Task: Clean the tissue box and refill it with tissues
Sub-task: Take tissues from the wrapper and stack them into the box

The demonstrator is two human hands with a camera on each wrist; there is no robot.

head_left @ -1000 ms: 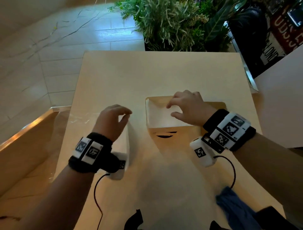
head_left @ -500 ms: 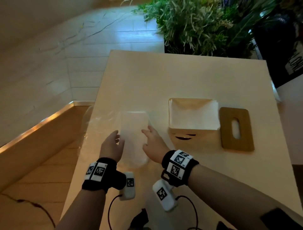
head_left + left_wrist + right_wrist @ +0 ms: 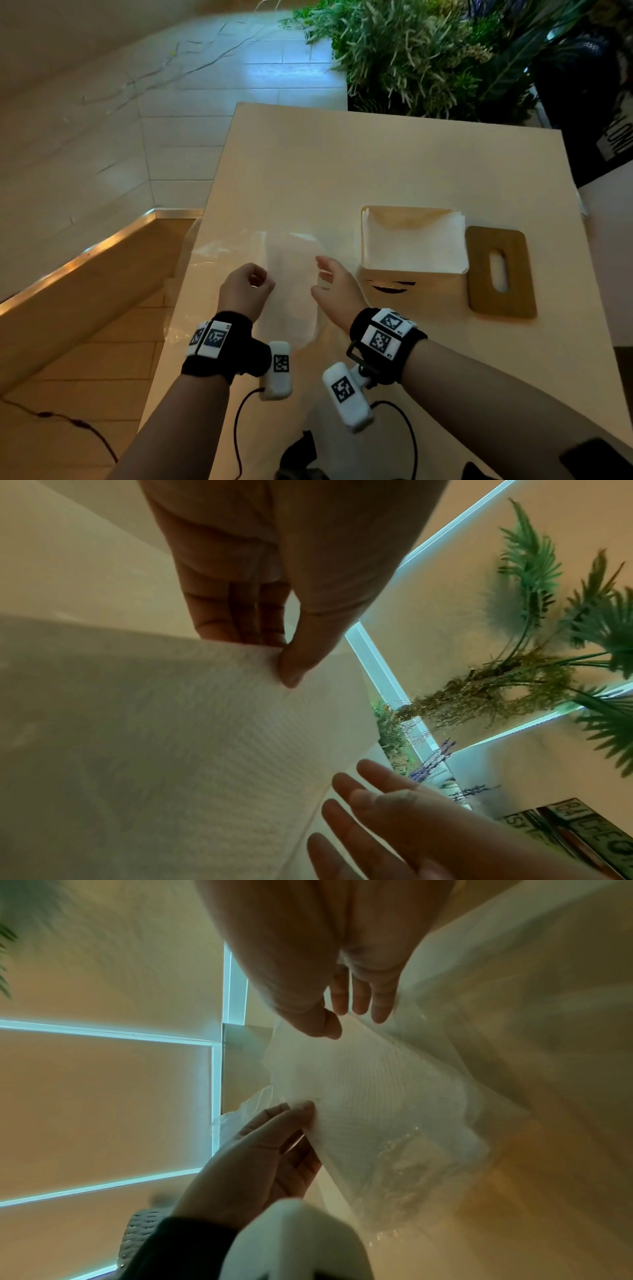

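Embossed white paper tissue sheet (image 3: 192, 737), matt, with a fine ribbed weave. Clear, glossy, crinkled plastic wrapper (image 3: 219, 250) beside it. Pale, smooth, matt desk (image 3: 376, 164). Light wooden open tissue box (image 3: 387, 287), stacked white paper inside. Brown wooden slotted lid (image 3: 479, 301), satin finish.

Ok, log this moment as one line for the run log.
left hand pinches tissue sheet | right hand open beside it | tissue box open, tissues inside | lid on table

"LON" on the dark sign (image 3: 616, 140) beside the plants
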